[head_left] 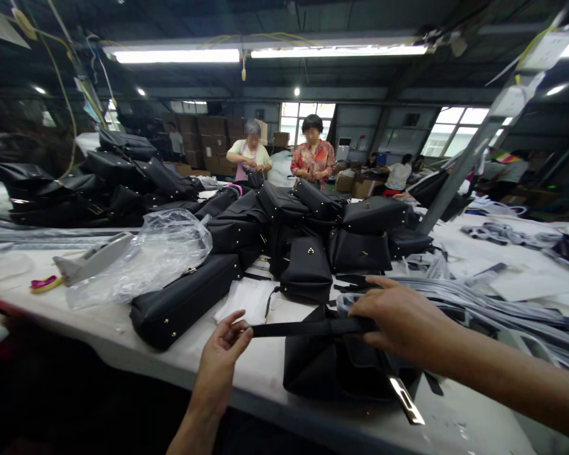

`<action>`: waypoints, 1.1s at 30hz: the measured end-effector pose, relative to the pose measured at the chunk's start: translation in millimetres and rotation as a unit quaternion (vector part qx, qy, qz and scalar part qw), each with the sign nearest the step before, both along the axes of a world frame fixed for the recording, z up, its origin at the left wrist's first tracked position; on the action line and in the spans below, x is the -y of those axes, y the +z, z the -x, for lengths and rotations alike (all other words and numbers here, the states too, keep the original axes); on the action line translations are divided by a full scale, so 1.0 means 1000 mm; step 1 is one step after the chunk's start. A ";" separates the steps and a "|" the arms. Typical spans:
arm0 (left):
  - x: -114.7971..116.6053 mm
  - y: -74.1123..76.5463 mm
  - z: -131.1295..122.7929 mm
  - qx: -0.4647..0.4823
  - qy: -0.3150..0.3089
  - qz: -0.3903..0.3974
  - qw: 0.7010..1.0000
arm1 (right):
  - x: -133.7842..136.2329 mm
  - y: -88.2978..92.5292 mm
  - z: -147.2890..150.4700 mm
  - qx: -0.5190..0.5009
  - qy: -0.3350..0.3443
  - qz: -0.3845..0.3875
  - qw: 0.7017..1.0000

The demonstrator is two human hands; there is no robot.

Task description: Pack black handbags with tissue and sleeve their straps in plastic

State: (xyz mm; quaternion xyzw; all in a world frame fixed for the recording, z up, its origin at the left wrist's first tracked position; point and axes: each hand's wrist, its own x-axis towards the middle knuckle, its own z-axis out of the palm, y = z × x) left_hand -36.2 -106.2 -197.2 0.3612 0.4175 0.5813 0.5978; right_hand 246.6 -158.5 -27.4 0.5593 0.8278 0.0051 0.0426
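A black strap (298, 329) is stretched level between my two hands, above a black handbag (313, 373) lying at the table's front edge. My left hand (224, 344) pinches the strap's left end between thumb and fingers. Over the bag's right side, my right hand (398, 316) is closed on the strap's other part; its fingertips are partly hidden. A gold-coloured metal piece (408, 401) hangs from the bag's front right. Just behind the strap lie a white sheet of wrapping (246, 301) and a bit of clear plastic (346, 304).
Several black handbags (308, 265) are heaped ahead, one long bag (184, 303) at left. Crumpled clear plastic (156, 253) lies beside it. Grey strips (493, 309) spread at right, near a slanted metal post (469, 164). Two people (313, 158) stand across the table (118, 347).
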 end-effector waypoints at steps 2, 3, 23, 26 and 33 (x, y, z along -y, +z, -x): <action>0.000 -0.016 0.020 -0.006 0.037 0.031 0.999 | -0.001 0.000 0.001 0.006 -0.007 0.011 1.000; 0.001 -0.023 0.027 -0.010 0.047 0.041 0.998 | -0.002 -0.001 0.002 0.006 -0.004 0.015 1.000; 0.015 0.105 -0.094 -0.132 -0.267 -0.241 0.924 | -0.012 -0.013 -0.024 -0.285 0.101 -0.154 0.940; 0.015 0.113 -0.098 -0.099 -0.302 -0.187 0.929 | -0.018 -0.029 -0.032 -0.316 0.097 -0.110 0.937; 0.019 0.121 -0.094 -0.086 -0.308 -0.143 0.937 | -0.028 -0.026 -0.040 -0.297 0.130 -0.202 0.924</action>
